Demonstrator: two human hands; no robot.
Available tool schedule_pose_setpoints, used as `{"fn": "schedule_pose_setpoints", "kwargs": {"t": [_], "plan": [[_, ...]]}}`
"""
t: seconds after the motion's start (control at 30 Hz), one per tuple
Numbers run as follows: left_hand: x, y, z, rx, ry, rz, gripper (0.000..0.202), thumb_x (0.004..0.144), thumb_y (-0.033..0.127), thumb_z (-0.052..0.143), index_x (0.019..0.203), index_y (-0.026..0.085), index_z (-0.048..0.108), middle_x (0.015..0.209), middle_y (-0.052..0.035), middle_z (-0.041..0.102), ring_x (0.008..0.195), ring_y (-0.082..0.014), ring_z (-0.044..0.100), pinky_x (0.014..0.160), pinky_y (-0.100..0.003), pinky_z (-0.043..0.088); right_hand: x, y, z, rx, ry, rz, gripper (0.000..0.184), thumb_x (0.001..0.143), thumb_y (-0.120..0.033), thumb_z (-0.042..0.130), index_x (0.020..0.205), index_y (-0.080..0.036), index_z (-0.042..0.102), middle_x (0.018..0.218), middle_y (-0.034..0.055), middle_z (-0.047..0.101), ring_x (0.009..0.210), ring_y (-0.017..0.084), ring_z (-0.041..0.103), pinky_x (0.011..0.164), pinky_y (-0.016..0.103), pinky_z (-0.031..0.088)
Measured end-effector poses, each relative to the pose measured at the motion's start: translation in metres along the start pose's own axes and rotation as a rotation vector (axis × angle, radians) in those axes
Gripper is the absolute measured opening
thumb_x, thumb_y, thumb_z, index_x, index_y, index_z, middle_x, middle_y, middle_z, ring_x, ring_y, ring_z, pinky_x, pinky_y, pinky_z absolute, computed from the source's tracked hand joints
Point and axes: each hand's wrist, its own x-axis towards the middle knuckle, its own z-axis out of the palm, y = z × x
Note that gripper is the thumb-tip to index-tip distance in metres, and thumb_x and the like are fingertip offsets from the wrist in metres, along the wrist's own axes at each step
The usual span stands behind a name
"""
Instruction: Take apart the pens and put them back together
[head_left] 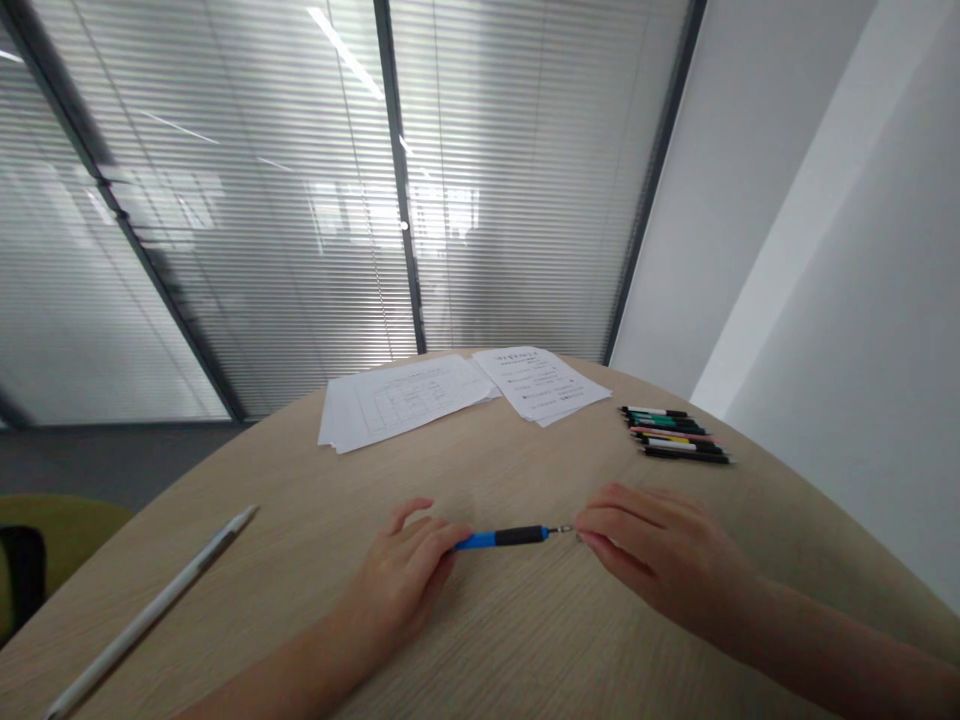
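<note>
On the wooden table (525, 640): blue-and-black pen (510, 537) lying crosswise between both hands.
Left hand (401, 575): half curled, fingers closed around the pen's blue end.
Right hand (660, 555): fingers drawn together at the metal tip; contact unclear.
Farther off: stacked printed plans (405, 400), stacked text sheets (540, 385), row of pens (675, 432), long white pen (150, 610).

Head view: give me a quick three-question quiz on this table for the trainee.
1. Is the left hand or the right hand at the blue end of the pen?
2. True or false: the row of pens lies to the right of the papers.
3. How many stacks of papers are on the table?

Key: 1. Left hand. 2. True. 3. Two.
</note>
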Motion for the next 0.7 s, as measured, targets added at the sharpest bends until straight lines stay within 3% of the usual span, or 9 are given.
{"fn": "schedule_pose_setpoints", "kwargs": {"t": [0.27, 0.5, 0.7], "plan": [[-0.001, 0.003, 0.001, 0.024, 0.034, 0.031, 0.021, 0.082, 0.009, 0.036, 0.099, 0.017, 0.047, 0.077, -0.0026, 0.066, 0.069, -0.0128, 0.062, 0.082, -0.035, 0.041, -0.001, -0.002, 0.008, 0.104, -0.047, 0.030, 0.021, 0.082, -0.016, 0.039, 0.074, -0.018, 0.059, 0.065, 0.0025, 0.060, 0.058, 0.012, 0.055, 0.053, 0.021, 0.042], [0.000, 0.008, -0.004, -0.001, -0.019, 0.096, 0.025, 0.082, 0.007, 0.035, 0.102, 0.017, 0.045, 0.079, -0.0037, 0.068, 0.068, -0.0126, 0.063, 0.083, -0.035, 0.042, -0.004, -0.005, 0.014, 0.256, -0.072, 0.110, 0.014, 0.080, -0.016, 0.044, 0.076, -0.017, 0.058, 0.063, 0.0011, 0.058, 0.055, 0.010, 0.054, 0.052, 0.019, 0.042], [0.003, 0.009, -0.004, -0.007, 0.018, 0.059, 0.024, 0.081, 0.008, 0.036, 0.102, 0.017, 0.044, 0.077, -0.0033, 0.068, 0.067, -0.0133, 0.064, 0.079, -0.034, 0.046, -0.004, -0.002, 0.014, 0.347, -0.101, 0.220, 0.024, 0.074, -0.014, 0.048, 0.098, -0.019, 0.053, 0.074, 0.0009, 0.061, 0.048, 0.007, 0.051, 0.049, 0.018, 0.043]]}}
